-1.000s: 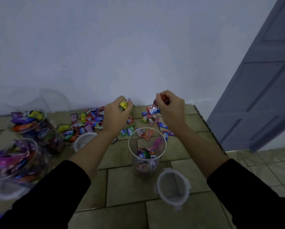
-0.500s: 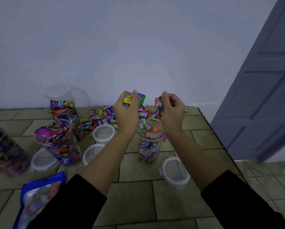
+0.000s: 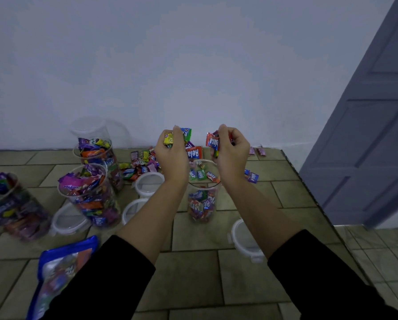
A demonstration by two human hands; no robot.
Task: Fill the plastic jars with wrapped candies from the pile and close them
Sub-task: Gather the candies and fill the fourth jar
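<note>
Head view: both hands have come up off the candy pile, where they were gathering a second ago, and now hang above the mouth of the open plastic jar standing between the forearms on the tiled counter. The left hand is curled round a yellow and a green wrapped candy; the right hand pinches red wrapped candies. The jar looks roughly half full, so this reads as the drop step, with more handfuls probably needed before closing. Its likely lid lies just beside the right forearm, unused. To the left stand three heaped jars, none lidded, with spare lids among them and a blue candy bag nearer the person.
</note>
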